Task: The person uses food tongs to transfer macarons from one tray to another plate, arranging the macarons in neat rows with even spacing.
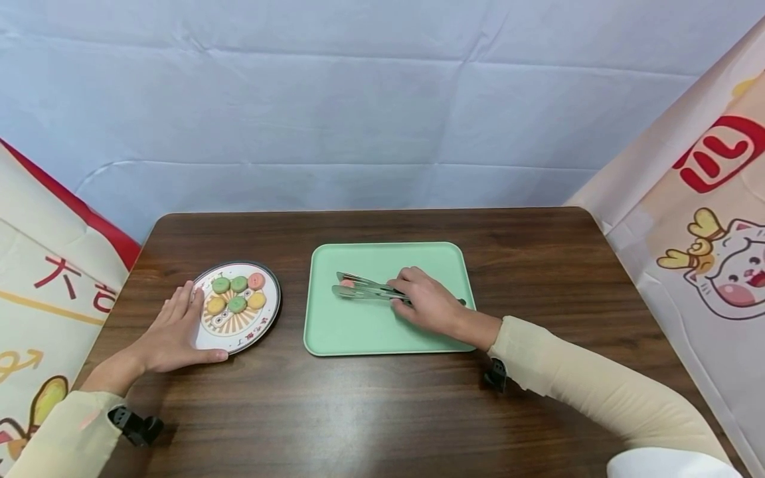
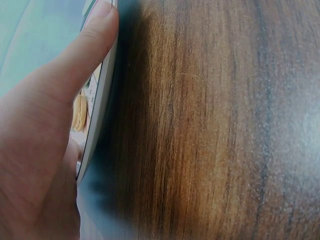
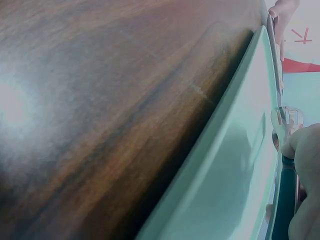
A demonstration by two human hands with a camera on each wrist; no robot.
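Observation:
My right hand (image 1: 427, 302) grips a pair of metal tongs (image 1: 364, 293) over the green tray (image 1: 358, 335). Between the tong tips shows a pink macaron (image 1: 346, 283), partly hidden by the metal. The right wrist view shows the dark green handle (image 3: 286, 200) of the tongs under my fingers. My left hand (image 1: 173, 332) rests at the left rim of a round white plate (image 1: 269, 325), fingers straight and thumb along the near edge. On that plate sit several macarons (image 1: 238, 304) in green, yellow and pink, in two rows.
Both plate and tray lie on a dark wooden table (image 1: 358, 411), the plate left of the tray. A white rounded object (image 1: 669, 465) shows at the lower right corner. A pale cloth (image 1: 358, 119) hangs behind the table, with printed cloths at both sides.

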